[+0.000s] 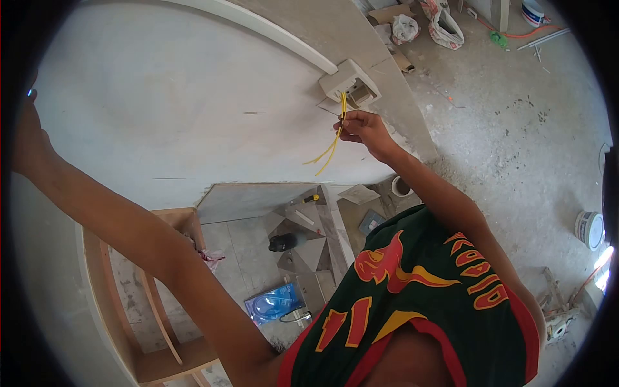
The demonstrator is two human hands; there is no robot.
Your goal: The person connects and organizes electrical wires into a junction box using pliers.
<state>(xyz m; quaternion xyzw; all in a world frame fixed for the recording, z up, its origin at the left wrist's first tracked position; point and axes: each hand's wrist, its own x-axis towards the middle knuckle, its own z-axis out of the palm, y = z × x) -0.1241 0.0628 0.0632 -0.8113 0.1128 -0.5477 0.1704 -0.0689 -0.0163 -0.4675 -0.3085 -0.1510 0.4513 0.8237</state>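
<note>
Yellow wires (333, 152) come out of a white wall box (350, 84) at the end of a curved white trunking (277, 33). My right hand (361, 131) pinches the wires just below the box, and their loose ends spread apart beneath my fingers. A short dark piece shows along the wires at my fingertips. At the far left edge my left hand (31, 132) is raised near the pale wall (174, 97). It lies in the dark rim of the view, with a small bright spot by its fingers, and what it holds, if anything, cannot be made out.
Below left stands a wooden frame (158, 316). A blue package (272, 303), a dark bottle (287, 242) and a yellow-and-black tool (311, 198) lie below the wall. White buckets (589, 229), bags (445, 29) and an orange hose (516, 35) are on the dusty floor at right.
</note>
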